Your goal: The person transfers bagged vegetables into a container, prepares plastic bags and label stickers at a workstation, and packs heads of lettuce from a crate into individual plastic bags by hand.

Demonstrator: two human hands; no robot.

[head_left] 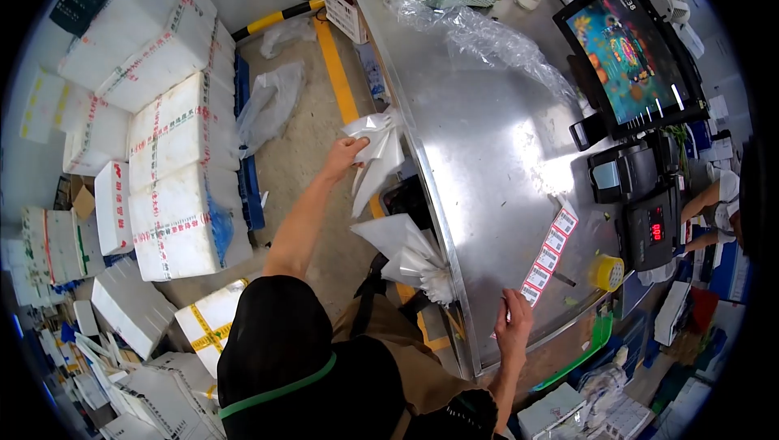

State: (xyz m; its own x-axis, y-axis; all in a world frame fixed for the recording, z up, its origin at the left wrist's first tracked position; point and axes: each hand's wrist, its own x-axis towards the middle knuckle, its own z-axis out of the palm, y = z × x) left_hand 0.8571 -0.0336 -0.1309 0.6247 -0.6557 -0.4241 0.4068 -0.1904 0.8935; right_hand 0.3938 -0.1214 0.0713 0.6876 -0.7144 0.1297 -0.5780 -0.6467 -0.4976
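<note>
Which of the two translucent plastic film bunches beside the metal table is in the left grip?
The upper translucent plastic film bunch in the picture: the left grip pinches it. The lower translucent plastic film bunch is in neither grip.

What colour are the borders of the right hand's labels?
The labels are red-bordered, as the head view, the only one, shows.

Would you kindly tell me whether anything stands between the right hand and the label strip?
Nothing visible does: the right hand holds the label strip directly, and its printed length stretches away over the steel table.
</note>
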